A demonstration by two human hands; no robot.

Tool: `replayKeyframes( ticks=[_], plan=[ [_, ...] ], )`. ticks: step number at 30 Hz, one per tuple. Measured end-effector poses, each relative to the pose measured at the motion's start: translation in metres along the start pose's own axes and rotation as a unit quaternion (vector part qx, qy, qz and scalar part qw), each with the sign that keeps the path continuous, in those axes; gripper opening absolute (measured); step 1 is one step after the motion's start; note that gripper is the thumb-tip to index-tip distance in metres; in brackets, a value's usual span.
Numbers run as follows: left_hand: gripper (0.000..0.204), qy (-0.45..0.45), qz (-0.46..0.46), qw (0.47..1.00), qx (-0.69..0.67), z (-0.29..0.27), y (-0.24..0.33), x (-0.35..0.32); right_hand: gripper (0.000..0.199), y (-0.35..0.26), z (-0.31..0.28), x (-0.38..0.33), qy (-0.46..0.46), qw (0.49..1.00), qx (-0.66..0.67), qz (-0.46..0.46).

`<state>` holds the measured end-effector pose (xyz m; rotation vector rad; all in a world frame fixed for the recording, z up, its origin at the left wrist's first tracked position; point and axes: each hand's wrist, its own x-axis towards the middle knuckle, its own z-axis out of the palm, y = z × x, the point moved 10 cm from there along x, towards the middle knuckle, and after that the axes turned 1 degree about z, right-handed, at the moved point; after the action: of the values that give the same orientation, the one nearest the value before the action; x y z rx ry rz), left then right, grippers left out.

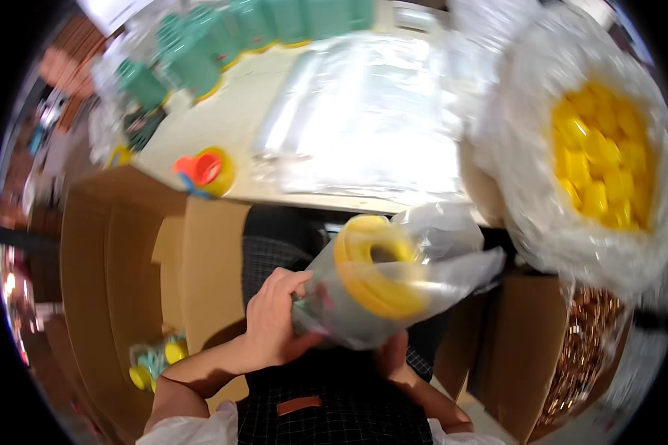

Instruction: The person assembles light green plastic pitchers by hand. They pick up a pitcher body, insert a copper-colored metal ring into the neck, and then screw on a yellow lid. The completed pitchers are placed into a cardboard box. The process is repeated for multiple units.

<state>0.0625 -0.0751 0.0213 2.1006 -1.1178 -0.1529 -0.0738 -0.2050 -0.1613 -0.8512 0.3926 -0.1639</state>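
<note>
Above my lap a green bottle (323,304) with a thick yellow ring-shaped base (378,271) lies tilted inside a clear plastic bag (449,245). The base points away to the upper right, and the bag's loose end spreads beyond it. My left hand (274,315) is closed around the bottle's near left end, thumb on top. Under the bottle's right side is my right hand (392,352); the bottle and bag hide its fingers, so its grip does not show. The bottle is somewhat blurred.
More green bottles (193,59) with yellow bases stand along the table's back left. Flat clear bags (371,119) lie stacked mid-table, left of which sit orange and yellow round parts (208,170). Open cartons (215,274) flank me; a plastic-lined bag holds yellow caps (601,159).
</note>
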Motion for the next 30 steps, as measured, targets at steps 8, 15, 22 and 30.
replayKeyframes(
  ticks=[8,15,22,30],
  plan=[
    [0.05,0.309,-0.27,0.911,0.05,-0.065,-0.081,-0.177,0.07,0.054,0.14,0.007,-0.404,0.801,-0.412,0.161],
    [0.029,0.406,-0.49,0.74,-0.217,-0.234,-0.271,-0.354,0.066,0.049,0.331,-0.053,-0.618,0.743,-0.25,0.057],
    [0.041,0.055,-0.744,0.664,0.056,-0.155,-0.414,-0.461,0.062,0.079,0.174,0.0,-0.337,0.836,-0.397,0.174],
    [0.056,-0.117,-0.756,0.64,0.076,-0.103,-0.455,-0.488,0.037,0.032,0.062,0.017,-0.086,0.93,-0.338,0.118]
  ],
)
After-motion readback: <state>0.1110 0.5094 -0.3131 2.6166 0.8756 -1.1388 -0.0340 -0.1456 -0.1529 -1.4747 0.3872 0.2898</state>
